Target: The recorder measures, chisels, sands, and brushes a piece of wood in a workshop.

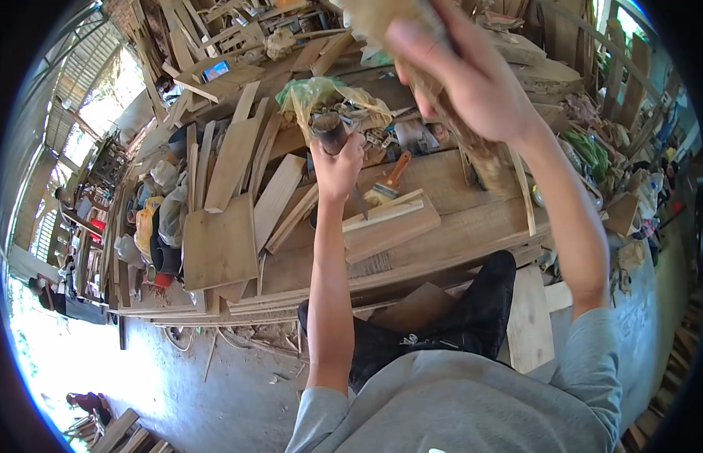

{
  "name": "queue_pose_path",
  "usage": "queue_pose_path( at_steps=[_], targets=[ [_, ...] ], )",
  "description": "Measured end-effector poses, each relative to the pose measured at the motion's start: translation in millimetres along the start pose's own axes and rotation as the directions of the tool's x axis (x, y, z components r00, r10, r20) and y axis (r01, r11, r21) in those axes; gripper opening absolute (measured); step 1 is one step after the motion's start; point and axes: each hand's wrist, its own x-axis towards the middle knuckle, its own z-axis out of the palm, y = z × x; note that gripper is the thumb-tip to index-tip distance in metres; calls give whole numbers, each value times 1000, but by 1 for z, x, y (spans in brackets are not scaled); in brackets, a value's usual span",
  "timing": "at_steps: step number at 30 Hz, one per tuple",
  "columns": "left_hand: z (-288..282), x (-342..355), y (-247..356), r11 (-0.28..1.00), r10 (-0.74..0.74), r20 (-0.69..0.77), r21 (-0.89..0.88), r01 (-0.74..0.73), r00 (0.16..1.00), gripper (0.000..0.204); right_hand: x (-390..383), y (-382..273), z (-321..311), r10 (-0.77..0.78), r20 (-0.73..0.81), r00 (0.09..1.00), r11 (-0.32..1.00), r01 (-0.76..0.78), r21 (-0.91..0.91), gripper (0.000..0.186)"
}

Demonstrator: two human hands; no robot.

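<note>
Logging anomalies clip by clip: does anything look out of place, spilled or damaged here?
Mostly clutter: wood scraps litter the floor below the workbench, and a crumpled plastic bag lies on it. A small lit screen amid boards looks most out of place.

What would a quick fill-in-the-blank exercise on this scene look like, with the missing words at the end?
1. The left hand holds the chisel with its blade pointing ____.
2. The right hand grips a rough club, blurred but apparently made of ____.
3. The brush has an ____ handle.
4. The person's trousers are ____.

Missing words: down; wood; orange; black.
</note>
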Motion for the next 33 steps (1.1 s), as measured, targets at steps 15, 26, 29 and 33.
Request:
queue_pose_path(
  at_steps=[15, 26, 29, 33],
  targets=[
    [2, -11, 7, 1000, -15, 0, 21, 15, 1000, 26, -36, -3, 9, 368, 311, 876, 896, -245, -370, 60],
    [-1, -14, 6, 1000, 13, 5, -9, -13, 1000, 20, -41, -12, 3, 377, 319, 869, 909, -281, -308, 60],
    [1, -13, 2, 999, 26, 34, -34, -24, 999, 18, -41, -14, 0, 562, 191, 805, 822, -570, -19, 78],
    [4, -13, -1, 994, 79, 55, 70, -83, 995, 20, -50, -2, -10, 382, 417, 825, 923, -323, -208, 81]
  ],
)
